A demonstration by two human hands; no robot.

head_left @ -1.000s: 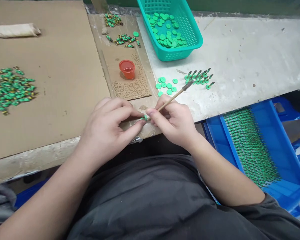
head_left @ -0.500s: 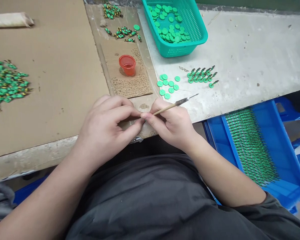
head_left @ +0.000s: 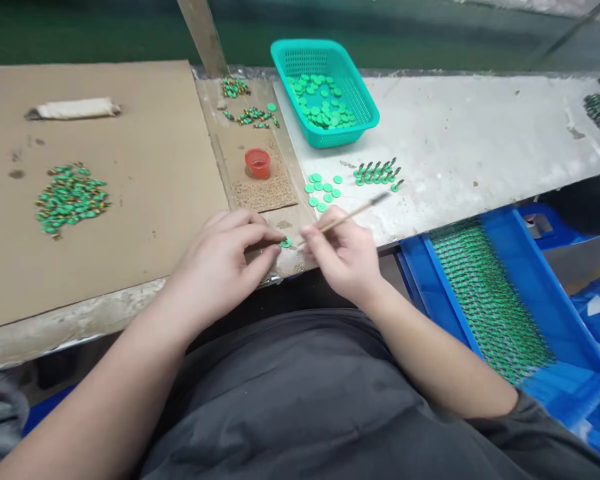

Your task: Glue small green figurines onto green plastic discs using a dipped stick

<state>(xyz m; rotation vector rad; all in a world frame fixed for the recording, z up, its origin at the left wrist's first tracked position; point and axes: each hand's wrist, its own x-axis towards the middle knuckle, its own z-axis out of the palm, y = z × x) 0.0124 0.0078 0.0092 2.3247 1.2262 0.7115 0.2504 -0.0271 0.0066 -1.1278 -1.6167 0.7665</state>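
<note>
Near the table's front edge my left hand (head_left: 230,263) pinches a small green disc (head_left: 286,243) between thumb and fingertips. A dark bit shows on the disc at the fingertips, too small to make out fully. My right hand (head_left: 344,255), a little to the right and apart from the disc, is closed round a thin wooden stick (head_left: 353,213) with a dark wrapped part at its upper right end. Beyond my hands, several loose green discs (head_left: 329,197) lie on the white tabletop. To their right stand rows of green discs with dark figures upright on them (head_left: 377,173).
A red cup (head_left: 258,164) with liquid stands on speckled cardboard. Behind it are small green-and-yellow pieces (head_left: 253,117); a larger pile (head_left: 73,200) lies left. A teal basket (head_left: 365,133) holds green discs. At lower right, a blue bin (head_left: 555,300) holds rows of green pieces.
My hands have moved apart, and the green disc now shows at my left fingertips. The view has tilted up, showing more of the table's back.
</note>
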